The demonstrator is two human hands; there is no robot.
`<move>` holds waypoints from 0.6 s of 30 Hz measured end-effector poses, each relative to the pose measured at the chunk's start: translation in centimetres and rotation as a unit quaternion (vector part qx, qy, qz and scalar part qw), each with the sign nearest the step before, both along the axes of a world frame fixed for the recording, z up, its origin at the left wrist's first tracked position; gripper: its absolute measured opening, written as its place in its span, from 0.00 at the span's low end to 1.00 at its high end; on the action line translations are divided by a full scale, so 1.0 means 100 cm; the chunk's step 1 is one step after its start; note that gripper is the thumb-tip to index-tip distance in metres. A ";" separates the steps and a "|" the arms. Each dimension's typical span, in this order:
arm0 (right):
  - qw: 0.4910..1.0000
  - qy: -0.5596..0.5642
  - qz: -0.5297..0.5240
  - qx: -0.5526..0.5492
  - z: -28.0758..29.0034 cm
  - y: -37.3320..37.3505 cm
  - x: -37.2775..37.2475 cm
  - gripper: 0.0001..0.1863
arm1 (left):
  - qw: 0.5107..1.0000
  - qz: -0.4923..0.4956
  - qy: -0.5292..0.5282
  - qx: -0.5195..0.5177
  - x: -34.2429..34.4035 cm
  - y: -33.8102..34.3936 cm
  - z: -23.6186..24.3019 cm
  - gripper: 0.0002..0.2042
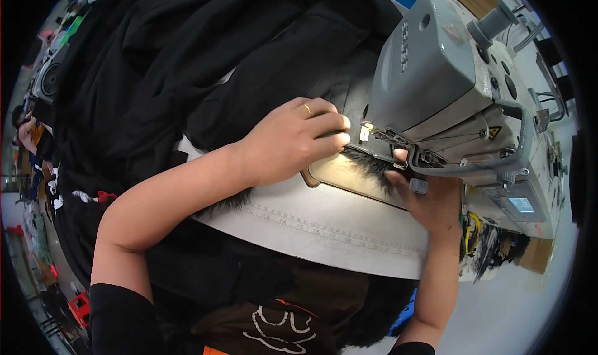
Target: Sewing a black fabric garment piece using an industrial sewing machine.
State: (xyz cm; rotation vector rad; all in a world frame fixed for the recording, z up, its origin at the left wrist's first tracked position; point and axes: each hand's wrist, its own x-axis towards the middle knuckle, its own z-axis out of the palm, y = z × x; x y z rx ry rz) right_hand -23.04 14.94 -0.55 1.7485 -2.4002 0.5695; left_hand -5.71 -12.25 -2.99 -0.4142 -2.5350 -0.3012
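Over on the left, a big heap of black cloth is spilling across the white table, with a printed ruler strip running along the table's near edge. The left hand, a gold ring on one finger, is lying curled and knuckles-up on the cloth, fingertips pressing it flat just beside the needle. A dark furry trim is stretching lengthwise from left to right across the shiny plate toward the needle. The right hand is sitting under the grey sewing machine, fingers bent onto the trim. A small yellow triangular warning sticker is showing on the machine's face, and a little lit screen lower right.
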 end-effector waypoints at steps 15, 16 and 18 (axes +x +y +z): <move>0.985 -0.123 -0.016 0.121 -0.028 -0.003 -0.012 0.30 | 0.998 0.017 -0.047 -0.024 0.006 -0.003 0.000 0.14; 0.987 -0.137 -0.008 0.089 -0.028 -0.001 -0.014 0.31 | 0.999 0.001 -0.034 -0.016 0.006 -0.003 -0.001 0.14; 0.989 -0.129 -0.001 0.073 -0.033 0.004 -0.017 0.31 | 0.999 -0.006 -0.031 -0.028 0.007 -0.005 -0.001 0.13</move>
